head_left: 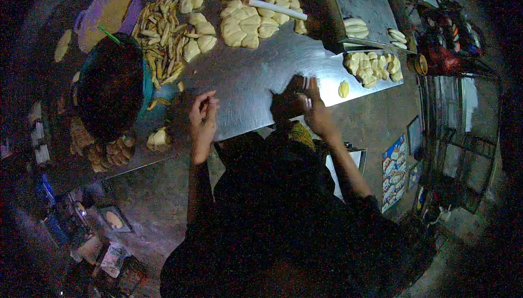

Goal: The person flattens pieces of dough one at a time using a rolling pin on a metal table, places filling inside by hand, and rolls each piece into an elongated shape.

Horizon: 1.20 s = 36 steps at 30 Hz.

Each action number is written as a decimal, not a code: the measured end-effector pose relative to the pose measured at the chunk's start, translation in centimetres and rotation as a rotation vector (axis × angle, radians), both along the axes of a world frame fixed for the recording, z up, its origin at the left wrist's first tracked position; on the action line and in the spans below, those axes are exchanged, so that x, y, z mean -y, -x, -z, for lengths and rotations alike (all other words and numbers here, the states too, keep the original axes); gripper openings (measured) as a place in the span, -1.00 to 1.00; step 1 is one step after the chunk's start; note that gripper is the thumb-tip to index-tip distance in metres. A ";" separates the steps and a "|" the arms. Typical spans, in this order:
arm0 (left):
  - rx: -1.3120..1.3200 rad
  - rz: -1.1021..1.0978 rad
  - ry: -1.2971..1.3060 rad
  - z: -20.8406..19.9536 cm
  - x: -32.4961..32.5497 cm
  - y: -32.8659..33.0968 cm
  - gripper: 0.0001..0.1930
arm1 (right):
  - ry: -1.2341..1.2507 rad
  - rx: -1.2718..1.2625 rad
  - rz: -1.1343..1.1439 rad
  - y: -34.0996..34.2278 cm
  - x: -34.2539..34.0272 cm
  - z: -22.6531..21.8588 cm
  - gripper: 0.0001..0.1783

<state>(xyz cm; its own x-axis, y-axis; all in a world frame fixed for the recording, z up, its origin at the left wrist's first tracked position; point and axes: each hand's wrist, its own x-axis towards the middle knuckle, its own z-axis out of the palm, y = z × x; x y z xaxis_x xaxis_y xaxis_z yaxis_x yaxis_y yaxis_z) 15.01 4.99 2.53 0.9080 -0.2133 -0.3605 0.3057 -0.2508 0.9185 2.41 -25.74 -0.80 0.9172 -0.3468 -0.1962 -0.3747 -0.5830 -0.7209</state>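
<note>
My left hand is over the front edge of a metal table, its fingers loosely curled and apart, with nothing visible in it. My right hand is farther right above the same edge, smeared by motion, so I cannot make out whether it holds anything. A dark shadow lies beside it. Right of that hand rests a small yellow oblong piece, near a cluster of pale dough pieces. Many more dough lumps cover the far side, with a white rod across them.
At left stand a teal bucket with a dark inside and a purple basin with tan contents. Yellowish-brown strips are heaped beside them. Brown lumps lie nearer. At far right, a dark tray carries shaped dough pieces.
</note>
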 end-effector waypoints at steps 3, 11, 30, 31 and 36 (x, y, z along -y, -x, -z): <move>0.103 -0.036 0.112 0.1 0.9 -1.1 -0.65 | 0.118 0.164 -0.296 -4.7 -5.0 -0.2 -0.26; 0.147 -0.061 0.048 -0.7 3.2 -1.3 -0.70 | 0.560 0.225 -0.383 -10.0 -1.4 -2.1 -0.30; 0.537 0.709 -0.044 -10.8 52.5 -5.5 -0.78 | 0.794 0.289 0.076 -5.4 55.7 -12.7 -0.82; 0.560 0.776 -0.137 -10.7 56.8 -6.5 -0.77 | 0.856 0.233 0.024 -6.7 58.3 -12.4 -0.83; 0.839 0.838 -0.308 -6.7 70.2 -7.8 -0.68 | 1.177 0.030 -0.415 -9.6 63.6 -7.1 -0.71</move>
<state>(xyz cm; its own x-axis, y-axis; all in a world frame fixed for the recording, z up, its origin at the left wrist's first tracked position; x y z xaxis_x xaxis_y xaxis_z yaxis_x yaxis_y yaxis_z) 22.80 -65.18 9.22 0.5058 -0.8525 0.1320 -0.7129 -0.3269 0.6205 12.06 -89.31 6.34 0.9980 0.0193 0.0596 -0.0003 -0.9495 0.3136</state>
